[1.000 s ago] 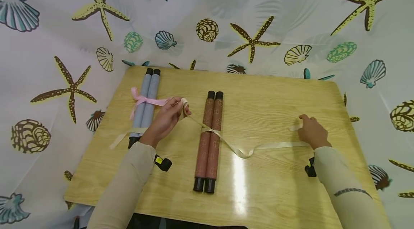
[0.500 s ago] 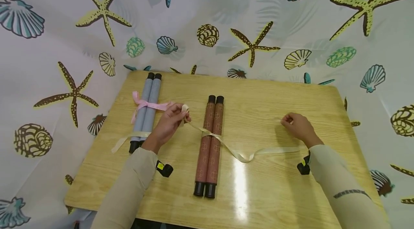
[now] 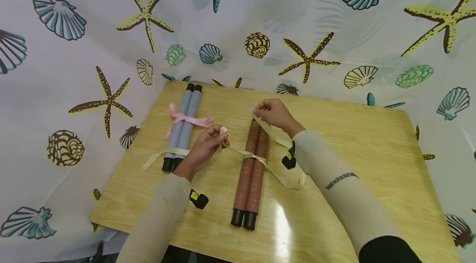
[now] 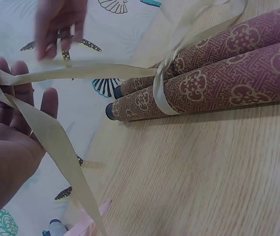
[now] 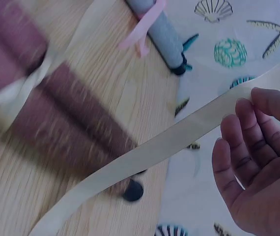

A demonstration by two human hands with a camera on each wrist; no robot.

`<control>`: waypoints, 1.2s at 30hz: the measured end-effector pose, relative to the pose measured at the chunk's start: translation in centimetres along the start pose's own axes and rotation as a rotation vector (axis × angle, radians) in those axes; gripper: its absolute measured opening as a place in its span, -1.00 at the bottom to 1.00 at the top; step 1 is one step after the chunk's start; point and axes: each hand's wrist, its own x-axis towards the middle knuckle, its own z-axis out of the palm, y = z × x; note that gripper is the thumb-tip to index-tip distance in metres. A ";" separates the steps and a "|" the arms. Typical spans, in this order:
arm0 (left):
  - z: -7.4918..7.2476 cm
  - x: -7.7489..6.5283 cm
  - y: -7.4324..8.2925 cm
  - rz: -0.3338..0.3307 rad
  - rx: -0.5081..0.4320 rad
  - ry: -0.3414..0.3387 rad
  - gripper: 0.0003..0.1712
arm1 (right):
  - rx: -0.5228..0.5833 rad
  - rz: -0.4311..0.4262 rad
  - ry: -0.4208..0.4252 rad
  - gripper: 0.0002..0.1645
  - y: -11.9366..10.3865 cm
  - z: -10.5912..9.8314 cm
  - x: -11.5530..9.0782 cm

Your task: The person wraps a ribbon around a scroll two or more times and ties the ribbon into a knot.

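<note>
Two red-brown patterned scrolls (image 3: 251,176) with black end knobs lie side by side on the table, a cream ribbon (image 4: 165,93) crossed around their middle. My left hand (image 3: 208,145), left of the scrolls, pinches a loop in one end of that ribbon, its tail hanging down in the left wrist view. Over the scrolls' far ends, my right hand (image 3: 277,115) pinches the other ribbon end between thumb and finger. This length slopes from the hand across the scrolls in the right wrist view, and its slack curves on the table to their right.
Two grey-blue scrolls (image 3: 184,120) lie at the left, tied with a pink ribbon (image 3: 186,119). A second cream strip (image 3: 154,159) crosses their near end. The wooden table (image 3: 353,197) meets a shell-and-starfish cloth (image 3: 223,27) behind.
My right hand has swung from the table's right side leftward to above the scrolls, bringing the ribbon end along. The left hand keeps its loop almost in place. The head view has shifted.
</note>
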 end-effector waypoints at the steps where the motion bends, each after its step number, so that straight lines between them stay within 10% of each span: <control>1: 0.1 0.0 0.0 0.000 -0.003 0.000 -0.81 | 0.011 -0.003 -0.015 -0.71 -0.6 0.6 0.6; 8: 0.7 0.8 -0.1 -0.025 0.081 0.000 -0.85 | 0.028 -0.006 -0.201 -0.61 -2.4 1.3 1.3; 21: 5.2 4.6 0.6 0.044 0.389 -0.037 -0.73 | -0.128 -0.140 -0.172 -0.72 -2.3 -1.5 -4.9; 26: 4.3 7.6 1.2 -0.030 0.458 -0.071 -0.70 | -0.201 -0.203 -0.105 -0.77 -3.0 -2.4 -5.1; 33: 1.3 11.5 -2.8 -0.190 1.155 -0.118 -0.62 | -0.247 -0.173 -0.091 -0.75 -3.2 -2.7 -6.2; 36: 1.4 11.9 -4.4 -0.210 1.285 -0.148 -0.61 | -0.266 -0.156 -0.107 -0.75 -2.6 -2.9 -6.7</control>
